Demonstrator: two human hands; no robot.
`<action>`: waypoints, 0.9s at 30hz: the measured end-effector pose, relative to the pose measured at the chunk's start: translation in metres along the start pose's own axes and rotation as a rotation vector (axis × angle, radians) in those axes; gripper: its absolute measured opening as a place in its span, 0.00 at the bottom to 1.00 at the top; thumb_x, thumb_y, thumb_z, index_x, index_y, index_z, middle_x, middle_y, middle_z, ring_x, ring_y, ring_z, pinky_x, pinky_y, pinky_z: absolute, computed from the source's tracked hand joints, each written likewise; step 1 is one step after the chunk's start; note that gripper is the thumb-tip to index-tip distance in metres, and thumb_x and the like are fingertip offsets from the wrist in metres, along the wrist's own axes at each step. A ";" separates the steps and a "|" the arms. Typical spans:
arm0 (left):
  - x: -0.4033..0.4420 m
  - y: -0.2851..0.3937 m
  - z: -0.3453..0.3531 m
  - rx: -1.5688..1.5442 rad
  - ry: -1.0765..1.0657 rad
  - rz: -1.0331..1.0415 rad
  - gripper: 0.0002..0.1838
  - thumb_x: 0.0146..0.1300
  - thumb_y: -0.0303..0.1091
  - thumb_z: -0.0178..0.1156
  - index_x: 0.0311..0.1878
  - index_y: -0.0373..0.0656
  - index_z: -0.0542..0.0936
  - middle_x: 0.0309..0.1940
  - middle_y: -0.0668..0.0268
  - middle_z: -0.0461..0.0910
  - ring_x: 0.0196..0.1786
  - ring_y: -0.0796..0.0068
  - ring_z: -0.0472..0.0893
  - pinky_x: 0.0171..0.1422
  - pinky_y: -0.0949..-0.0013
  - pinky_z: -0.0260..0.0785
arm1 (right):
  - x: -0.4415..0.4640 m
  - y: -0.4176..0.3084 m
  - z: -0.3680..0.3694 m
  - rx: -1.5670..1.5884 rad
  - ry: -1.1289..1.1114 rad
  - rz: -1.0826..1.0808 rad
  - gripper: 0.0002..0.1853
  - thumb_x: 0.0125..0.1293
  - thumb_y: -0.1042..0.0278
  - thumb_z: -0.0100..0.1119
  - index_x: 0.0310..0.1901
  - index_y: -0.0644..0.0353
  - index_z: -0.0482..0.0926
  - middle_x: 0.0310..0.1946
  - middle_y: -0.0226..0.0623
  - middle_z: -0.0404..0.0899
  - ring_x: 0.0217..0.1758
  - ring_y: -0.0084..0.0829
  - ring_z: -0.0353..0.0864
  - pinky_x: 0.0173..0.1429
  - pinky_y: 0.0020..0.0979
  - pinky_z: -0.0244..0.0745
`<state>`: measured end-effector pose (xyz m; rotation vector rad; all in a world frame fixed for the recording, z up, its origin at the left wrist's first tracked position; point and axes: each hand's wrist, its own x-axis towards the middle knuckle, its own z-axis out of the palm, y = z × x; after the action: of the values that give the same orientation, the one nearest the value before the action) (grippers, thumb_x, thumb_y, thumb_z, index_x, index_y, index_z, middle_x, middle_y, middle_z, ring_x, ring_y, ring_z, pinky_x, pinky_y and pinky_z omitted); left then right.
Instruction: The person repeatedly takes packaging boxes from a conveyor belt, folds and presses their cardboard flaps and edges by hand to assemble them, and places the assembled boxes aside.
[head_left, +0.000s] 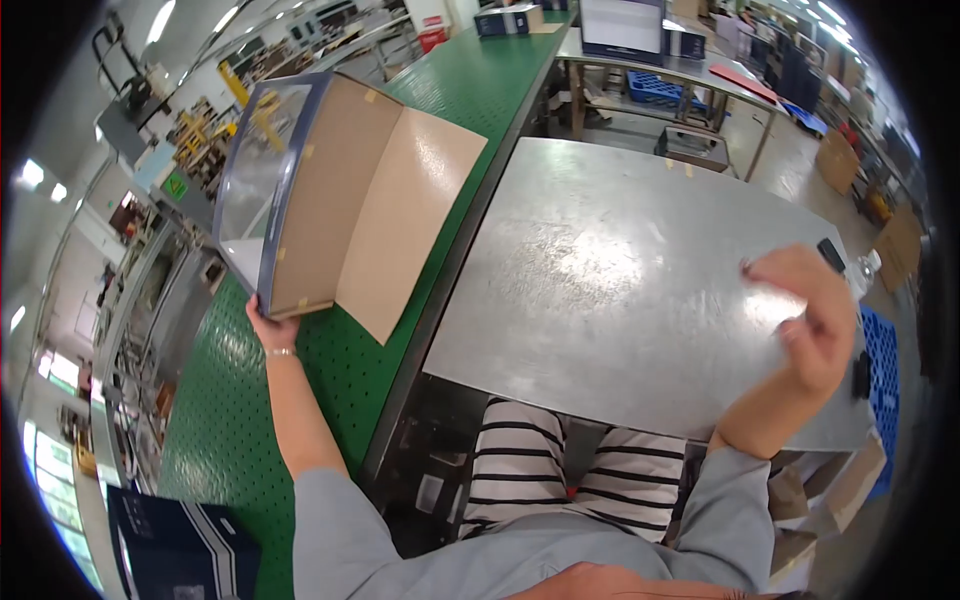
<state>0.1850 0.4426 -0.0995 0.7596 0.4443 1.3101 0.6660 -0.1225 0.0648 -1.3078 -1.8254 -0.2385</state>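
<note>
A large cardboard box (335,190) with a dark blue edge and a clear window stands tilted over the green perforated surface (330,370), its brown flap spread out to the right. At the box's lower left corner, my left hand (273,325) grips the edge, fingers partly hidden behind it. My right hand (815,315) is raised above the right part of the metal table (560,260), thumb and fingers curved and apart, holding nothing.
A dark blue box (180,545) sits at the lower left. Further boxes (508,20) are at the far end of the green surface. A black object (831,255) and a clear bottle (866,268) lie near the metal table's right edge. Blue plastic pallet (880,390) beyond.
</note>
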 end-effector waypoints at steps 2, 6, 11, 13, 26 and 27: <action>-0.018 0.000 0.015 -0.121 -0.063 -0.060 0.29 0.62 0.51 0.55 0.62 0.43 0.76 0.55 0.60 0.82 0.53 0.64 0.82 0.56 0.62 0.73 | -0.022 0.000 -0.021 -0.001 0.376 0.021 0.21 0.69 0.60 0.52 0.51 0.71 0.82 0.51 0.47 0.84 0.49 0.43 0.82 0.55 0.37 0.74; -0.014 -0.009 0.052 -0.113 -0.310 -0.137 0.30 0.63 0.50 0.54 0.64 0.42 0.75 0.56 0.59 0.82 0.53 0.62 0.82 0.56 0.63 0.74 | -0.064 0.027 -0.061 0.133 0.649 0.217 0.27 0.77 0.54 0.38 0.57 0.71 0.78 0.56 0.49 0.81 0.57 0.43 0.80 0.63 0.37 0.71; -0.036 -0.071 0.152 0.007 -0.582 -0.370 0.31 0.64 0.49 0.53 0.65 0.39 0.74 0.58 0.58 0.82 0.53 0.62 0.83 0.55 0.63 0.74 | -0.121 0.101 -0.071 0.435 0.754 0.522 0.30 0.80 0.48 0.36 0.61 0.68 0.76 0.60 0.47 0.79 0.62 0.38 0.78 0.65 0.36 0.70; -0.035 -0.115 0.186 0.125 -0.692 -0.544 0.31 0.65 0.48 0.52 0.65 0.36 0.73 0.59 0.57 0.82 0.54 0.61 0.83 0.56 0.64 0.74 | -0.149 0.133 -0.070 0.531 0.702 0.601 0.30 0.80 0.47 0.38 0.63 0.67 0.74 0.62 0.45 0.77 0.64 0.38 0.77 0.66 0.36 0.70; -0.155 -0.319 0.289 0.003 -0.531 -0.503 0.23 0.75 0.51 0.47 0.59 0.47 0.79 0.56 0.63 0.82 0.55 0.66 0.81 0.62 0.62 0.71 | -0.231 0.154 -0.083 0.349 0.251 1.007 0.22 0.72 0.49 0.56 0.53 0.59 0.83 0.49 0.34 0.83 0.52 0.23 0.77 0.60 0.24 0.68; -0.164 -0.316 0.282 -0.044 -0.538 -0.499 0.23 0.76 0.52 0.46 0.58 0.48 0.80 0.56 0.64 0.83 0.54 0.67 0.81 0.62 0.61 0.72 | -0.234 0.146 -0.084 0.253 0.127 0.963 0.20 0.72 0.50 0.58 0.51 0.59 0.84 0.46 0.33 0.84 0.50 0.22 0.77 0.59 0.24 0.69</action>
<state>0.5602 0.1920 -0.1525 0.8597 0.1506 0.6135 0.8538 -0.2685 -0.0974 -1.7660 -0.9193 0.4075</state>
